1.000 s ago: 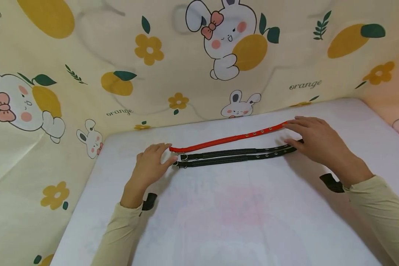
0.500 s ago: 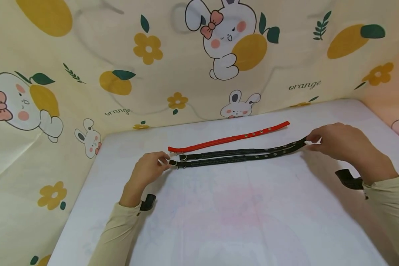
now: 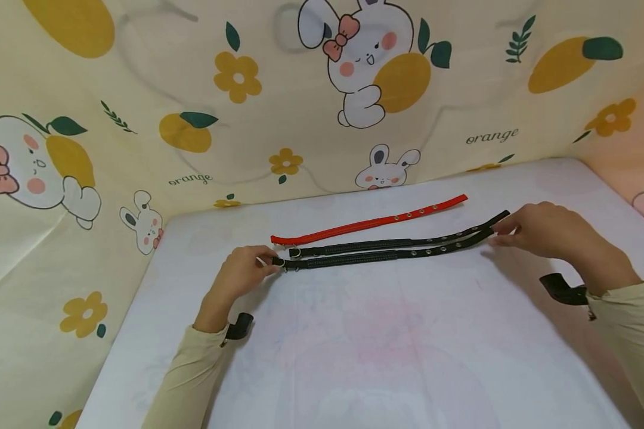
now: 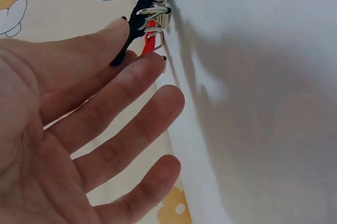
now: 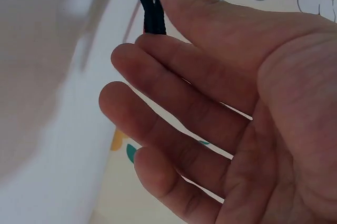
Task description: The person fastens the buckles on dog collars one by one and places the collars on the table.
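Left hand (image 3: 240,271) and right hand (image 3: 554,233) are pinching opposite ends of the front black strap (image 3: 354,259), in front of the red strap (image 3: 349,230); the right grip is hiding one tip. Rear black strap (image 3: 367,245) is lying between them.

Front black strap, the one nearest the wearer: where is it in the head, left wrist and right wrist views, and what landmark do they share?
Head: the front black strap lies mid-picture, stretching between the left hand and right hand.
Left wrist: top, left of centre, one end pinched by the hand.
Right wrist: a black length at top, left of centre; likely this strap, but I can't be certain.
Shared landmark: rabbit-print cloth.
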Motion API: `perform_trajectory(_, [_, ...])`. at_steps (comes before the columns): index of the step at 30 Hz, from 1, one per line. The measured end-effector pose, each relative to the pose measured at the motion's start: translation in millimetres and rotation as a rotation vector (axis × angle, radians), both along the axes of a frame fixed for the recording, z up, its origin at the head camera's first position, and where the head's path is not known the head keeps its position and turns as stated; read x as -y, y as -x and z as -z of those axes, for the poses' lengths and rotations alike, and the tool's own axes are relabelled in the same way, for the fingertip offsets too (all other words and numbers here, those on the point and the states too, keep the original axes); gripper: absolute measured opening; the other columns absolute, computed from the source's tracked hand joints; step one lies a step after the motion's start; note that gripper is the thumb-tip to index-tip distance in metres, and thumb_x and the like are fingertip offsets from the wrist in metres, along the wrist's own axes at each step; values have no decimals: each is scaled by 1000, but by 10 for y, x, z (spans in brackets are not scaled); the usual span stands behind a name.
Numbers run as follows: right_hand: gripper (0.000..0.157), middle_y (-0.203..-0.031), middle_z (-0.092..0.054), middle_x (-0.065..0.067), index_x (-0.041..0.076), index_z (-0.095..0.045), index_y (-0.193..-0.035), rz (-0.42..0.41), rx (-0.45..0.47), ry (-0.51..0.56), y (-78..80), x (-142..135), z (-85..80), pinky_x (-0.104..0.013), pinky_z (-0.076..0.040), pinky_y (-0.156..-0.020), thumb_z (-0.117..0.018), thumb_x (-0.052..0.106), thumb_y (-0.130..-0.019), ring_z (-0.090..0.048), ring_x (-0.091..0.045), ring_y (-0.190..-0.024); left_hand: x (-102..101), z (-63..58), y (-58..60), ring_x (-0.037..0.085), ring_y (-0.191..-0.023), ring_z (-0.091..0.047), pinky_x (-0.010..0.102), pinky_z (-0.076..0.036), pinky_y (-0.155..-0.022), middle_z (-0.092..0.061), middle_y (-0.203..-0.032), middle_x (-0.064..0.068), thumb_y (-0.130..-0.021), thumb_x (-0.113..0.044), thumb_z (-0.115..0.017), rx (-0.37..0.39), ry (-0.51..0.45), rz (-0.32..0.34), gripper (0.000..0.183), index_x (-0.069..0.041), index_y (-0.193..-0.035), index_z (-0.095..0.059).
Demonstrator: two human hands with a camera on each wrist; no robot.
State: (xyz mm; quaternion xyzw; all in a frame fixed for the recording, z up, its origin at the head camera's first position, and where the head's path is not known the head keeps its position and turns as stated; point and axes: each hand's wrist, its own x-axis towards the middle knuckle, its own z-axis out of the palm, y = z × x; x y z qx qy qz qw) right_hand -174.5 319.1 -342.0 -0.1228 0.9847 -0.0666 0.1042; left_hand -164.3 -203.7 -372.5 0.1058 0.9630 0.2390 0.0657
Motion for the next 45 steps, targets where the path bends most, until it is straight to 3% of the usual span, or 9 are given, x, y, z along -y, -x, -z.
perform_trajectory(6, [26, -92, -75, -2, 20, -77, -97, 3, -5, 51, -21, 5, 12, -41, -49, -65, -78, 42, -84, -65, -22, -84, 34, -12, 24, 21, -87, -71, 31, -52, -69, -75, -96, 4, -88, -20, -76, 25, -8, 10, 21, -11, -107, -73])
perform_trajectory(11, [25, -81, -69, 7, 20, -64, -80, -24, -10, 123, -1, 42, 58, -30, -40, -62, -82, 38, -80, -56, -13, -74, 70, 14, 37, 21, -88, -70, 30, -52, -71, -74, -96, 4, -88, -20, -76, 53, -12, 8, 23, -10, -109, -73])
perform_trajectory(14, [30, -82, -70, 6, 17, -59, -86, -49, -20, 161, 20, 53, 83, -30, -40, -65, -84, 32, -79, -57, -12, -76, 67, 24, 48, 21, -88, -70, 31, -52, -71, -73, -96, 5, -87, -18, -76, 64, -26, 8, 26, -9, -111, -72])
perform_trajectory(20, [32, -85, -72, 8, 14, -68, -108, -84, -46, 185, 13, 77, 109, -30, -46, -68, -82, 21, -81, -62, -10, -78, 61, 44, 36, 21, -89, -70, 37, -54, -79, -74, -98, 8, -84, -13, -79, 78, -56, 2, 37, -9, -120, -70])
perform_trajectory(31, [26, -85, -69, 9, 18, -73, -106, -96, -77, 168, 33, 76, 81, -28, -46, -67, -80, 13, -81, -60, -9, -79, 38, 97, 59, 18, -83, -68, 35, -53, -79, -71, -90, 6, -82, -15, -81, 25, -105, -11, 29, -12, -111, -74])
perform_trajectory(37, [23, -82, -66, 12, 20, -73, -105, -110, -110, 198, 39, 94, 68, -24, -44, -65, -80, 14, -83, -54, -1, -73, 34, 66, 47, 19, -87, -68, 37, -52, -80, -72, -94, 6, -83, -19, -81, 24, -128, -31, 32, -16, -114, -75])
perform_trajectory(45, [23, -89, -71, 10, 19, -68, -107, -129, -151, 262, 7, 85, 57, -24, -47, -67, -78, 19, -86, -58, 2, -78, 52, 28, 62, 23, -93, -69, 36, -53, -81, -74, -102, 9, -87, -21, -78, 14, -196, -17, 30, -14, -116, -74])
